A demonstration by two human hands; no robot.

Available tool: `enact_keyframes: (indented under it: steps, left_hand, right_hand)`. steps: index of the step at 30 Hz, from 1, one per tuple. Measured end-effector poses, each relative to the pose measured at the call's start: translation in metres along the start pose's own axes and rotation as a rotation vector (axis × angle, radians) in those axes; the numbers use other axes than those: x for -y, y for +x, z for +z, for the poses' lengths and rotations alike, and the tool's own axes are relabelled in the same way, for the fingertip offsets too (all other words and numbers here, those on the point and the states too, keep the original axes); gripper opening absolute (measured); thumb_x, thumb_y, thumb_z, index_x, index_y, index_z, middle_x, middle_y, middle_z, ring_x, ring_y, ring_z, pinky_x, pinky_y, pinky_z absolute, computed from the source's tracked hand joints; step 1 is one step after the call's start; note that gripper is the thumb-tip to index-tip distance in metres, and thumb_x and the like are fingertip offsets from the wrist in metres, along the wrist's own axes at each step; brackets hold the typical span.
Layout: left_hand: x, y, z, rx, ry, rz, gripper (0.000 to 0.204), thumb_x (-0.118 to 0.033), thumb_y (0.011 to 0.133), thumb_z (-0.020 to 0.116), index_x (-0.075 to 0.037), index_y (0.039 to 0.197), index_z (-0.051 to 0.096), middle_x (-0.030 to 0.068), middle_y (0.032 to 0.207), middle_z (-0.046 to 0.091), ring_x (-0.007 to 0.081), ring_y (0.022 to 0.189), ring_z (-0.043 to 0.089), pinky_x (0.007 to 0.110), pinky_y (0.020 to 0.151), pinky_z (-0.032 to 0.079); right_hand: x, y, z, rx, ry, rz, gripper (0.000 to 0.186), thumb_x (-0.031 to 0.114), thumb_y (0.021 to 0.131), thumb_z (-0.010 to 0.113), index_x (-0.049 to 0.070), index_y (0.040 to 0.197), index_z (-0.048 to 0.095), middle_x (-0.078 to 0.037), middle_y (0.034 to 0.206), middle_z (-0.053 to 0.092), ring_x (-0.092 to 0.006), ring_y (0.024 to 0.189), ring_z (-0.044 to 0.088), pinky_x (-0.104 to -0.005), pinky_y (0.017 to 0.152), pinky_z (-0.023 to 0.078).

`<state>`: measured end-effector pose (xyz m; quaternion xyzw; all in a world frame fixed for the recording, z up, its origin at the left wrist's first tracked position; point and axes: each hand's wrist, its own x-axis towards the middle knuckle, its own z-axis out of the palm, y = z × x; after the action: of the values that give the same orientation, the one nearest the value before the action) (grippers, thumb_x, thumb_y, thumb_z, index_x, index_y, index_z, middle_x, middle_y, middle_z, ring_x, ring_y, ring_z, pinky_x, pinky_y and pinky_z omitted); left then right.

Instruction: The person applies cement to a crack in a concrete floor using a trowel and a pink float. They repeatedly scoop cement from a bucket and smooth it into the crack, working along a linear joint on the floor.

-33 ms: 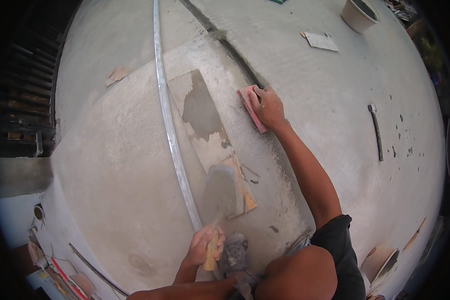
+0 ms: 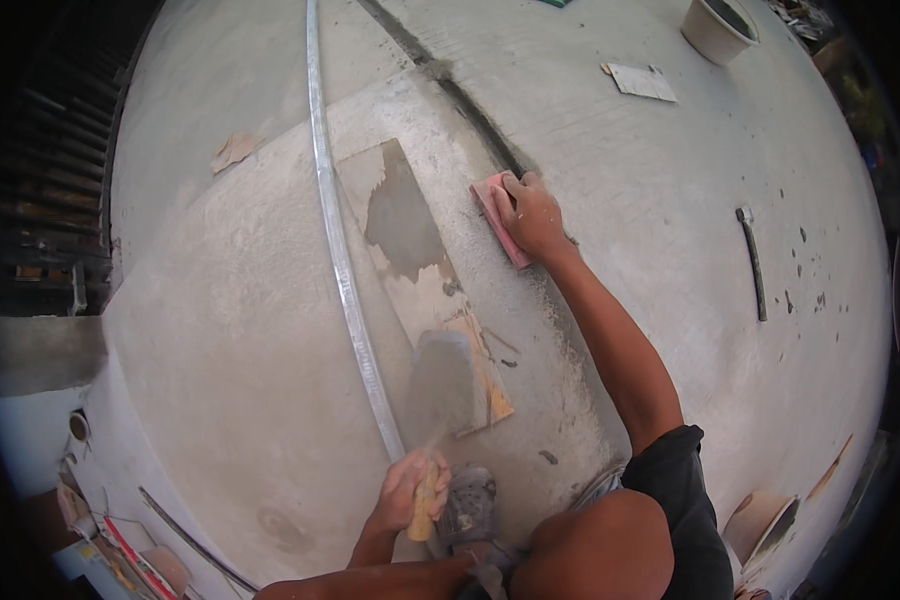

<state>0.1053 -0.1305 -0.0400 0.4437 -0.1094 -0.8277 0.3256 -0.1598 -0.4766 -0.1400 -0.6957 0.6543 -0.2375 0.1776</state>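
My right hand (image 2: 537, 218) is closed round a pink rectangular hand float (image 2: 496, 215). The float rests on the rough grey cement, at the near end of a dark groove (image 2: 475, 115). Lower down, my left hand (image 2: 402, 490) grips the wooden handle of a trowel (image 2: 440, 380). Its broad grey blade points away from me, over the near end of a long board (image 2: 420, 290). Wet grey mortar coats the far part of that board, and its near corner is bare, splintered wood. My shoe (image 2: 470, 505) stands just right of the trowel handle.
A long metal straightedge (image 2: 338, 240) lies left of the board. On the right are a hammer (image 2: 752, 262) and small dark crumbs. Farther off lie a whitish flat plate (image 2: 642, 83) and a bucket (image 2: 720, 32). Another container (image 2: 760, 525) sits at lower right.
My right hand and the float have shifted very slightly to the left. My left hand and the trowel look unmoved.
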Motion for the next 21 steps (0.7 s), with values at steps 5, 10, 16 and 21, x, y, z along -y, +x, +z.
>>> enact_keyframes:
  steps: [5, 10, 16, 21]
  left_hand:
    - [-0.004, 0.005, 0.001, 0.007, -0.016, -0.003, 0.032, -0.031, 0.114, 0.041, -0.001, 0.121, 0.052, 0.0092, 0.091, 0.054, 0.0166, 0.060, 0.056, 0.030, 0.054, 0.051]
    - [0.004, 0.012, 0.006, 0.012, 0.018, 0.007, 0.032, -0.031, 0.114, 0.041, -0.002, 0.121, 0.052, 0.0085, 0.090, 0.053, 0.0158, 0.061, 0.057, 0.030, 0.054, 0.052]
    - [-0.002, 0.002, 0.010, -0.005, 0.006, 0.075, 0.033, -0.035, 0.113, 0.044, -0.003, 0.120, 0.053, 0.0071, 0.087, 0.054, 0.0148, 0.058, 0.056, 0.029, 0.051, 0.051]
    - [-0.015, 0.009, 0.022, 0.099, -0.055, 0.005, 0.037, -0.042, 0.112, 0.048, -0.006, 0.118, 0.054, 0.0043, 0.083, 0.054, 0.0139, 0.056, 0.054, 0.029, 0.045, 0.047]
  right_hand:
    - [0.014, -0.005, 0.011, 0.053, 0.158, -0.243, 0.035, 0.031, 0.106, 0.059, 0.002, 0.115, 0.077, -0.023, 0.095, 0.066, -0.0409, 0.091, 0.066, -0.0492, 0.083, 0.052]
    - [-0.009, 0.009, -0.001, 0.117, 0.094, -0.086, 0.037, 0.034, 0.105, 0.060, 0.005, 0.121, 0.078, -0.021, 0.101, 0.068, -0.0376, 0.087, 0.068, -0.0486, 0.080, 0.055]
    - [0.085, -0.116, -0.056, 0.125, 0.540, -0.335, 0.038, 0.017, 0.097, 0.074, 0.006, 0.134, 0.075, -0.014, 0.086, 0.061, -0.0233, 0.076, 0.062, -0.0365, 0.069, 0.052]
    - [0.067, -0.211, -0.072, 0.075, 0.339, -0.520, 0.044, 0.017, 0.092, 0.078, 0.005, 0.134, 0.073, -0.012, 0.089, 0.060, -0.0258, 0.073, 0.065, -0.0364, 0.063, 0.055]
